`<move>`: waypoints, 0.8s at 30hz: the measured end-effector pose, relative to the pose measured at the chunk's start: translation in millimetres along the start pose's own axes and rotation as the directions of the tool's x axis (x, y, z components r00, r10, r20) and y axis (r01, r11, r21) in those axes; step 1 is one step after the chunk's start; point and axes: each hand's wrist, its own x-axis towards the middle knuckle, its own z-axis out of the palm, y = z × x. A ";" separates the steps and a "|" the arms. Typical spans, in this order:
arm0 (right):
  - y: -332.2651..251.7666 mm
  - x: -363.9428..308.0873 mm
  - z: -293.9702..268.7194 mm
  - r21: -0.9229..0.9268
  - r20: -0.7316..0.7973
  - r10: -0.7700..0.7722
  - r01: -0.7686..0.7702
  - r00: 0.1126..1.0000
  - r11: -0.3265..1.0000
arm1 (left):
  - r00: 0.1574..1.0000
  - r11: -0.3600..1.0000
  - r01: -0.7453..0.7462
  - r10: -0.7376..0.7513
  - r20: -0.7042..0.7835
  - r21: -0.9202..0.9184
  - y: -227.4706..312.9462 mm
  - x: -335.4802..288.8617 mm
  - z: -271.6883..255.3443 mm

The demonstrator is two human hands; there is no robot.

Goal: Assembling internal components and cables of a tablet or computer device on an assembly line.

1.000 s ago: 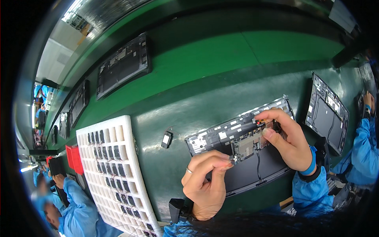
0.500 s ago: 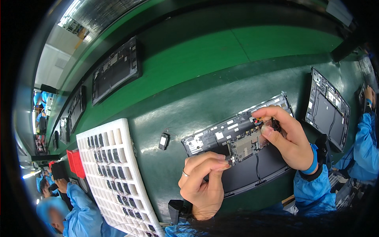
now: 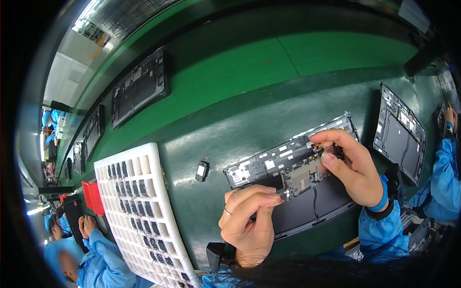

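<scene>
Between both hands I hold a circuit board (image 3: 301, 178) by its ends, tilted over a dark device housing (image 3: 245, 165). My left hand (image 3: 249, 221) pinches the board's left end between thumb and fingertips. At its right end, my right hand (image 3: 353, 168) has thumb and index finger closed on the board near small orange and red parts. The housing lies on the dark green bench beneath, partly covered by the hands and board. A black cable (image 3: 315, 204) runs down across its panel. Left of the housing sits a small black speaker-like module (image 3: 202, 171) with thin wires.
A white foam tray (image 3: 156, 192) holding several small black modules lies at left, beside red bins (image 3: 92, 197). Another open housing (image 3: 401, 132) rests at right. More housings (image 3: 139, 89) sit along the bright green strip. Co-workers in blue sleeves (image 3: 108, 259) work on both sides.
My hands hold the same grip on the board. The whole view has shifted very slightly. At left, a co-worker's hands have moved to a dark panel.
</scene>
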 end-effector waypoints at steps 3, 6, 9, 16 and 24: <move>1.8 -0.5 -1.2 -0.004 -0.005 -0.002 0.002 1.000 1.000 | 1.000 0.999 0.006 -0.006 0.016 -0.036 -1.6 -0.8 0.1; 2.2 -0.1 -1.7 -0.020 -0.004 -0.001 0.001 1.000 1.000 | 0.996 0.994 0.087 -0.089 -0.021 -0.067 6.5 0.4 3.5; 1.7 -0.2 -1.5 -0.020 -0.001 0.000 0.000 1.000 1.000 | 0.983 0.981 0.170 -0.175 -0.059 -0.089 9.7 0.4 4.0; 1.3 -0.2 -1.6 -0.008 0.000 0.004 -0.004 1.000 1.000 | 1.000 1.000 -0.007 0.008 0.023 -0.030 0.0 0.7 -0.2; 0.6 -0.2 -1.7 0.015 0.000 -0.006 0.006 1.000 1.000 | 1.000 1.000 0.007 -0.007 0.023 -0.019 2.1 0.9 -0.4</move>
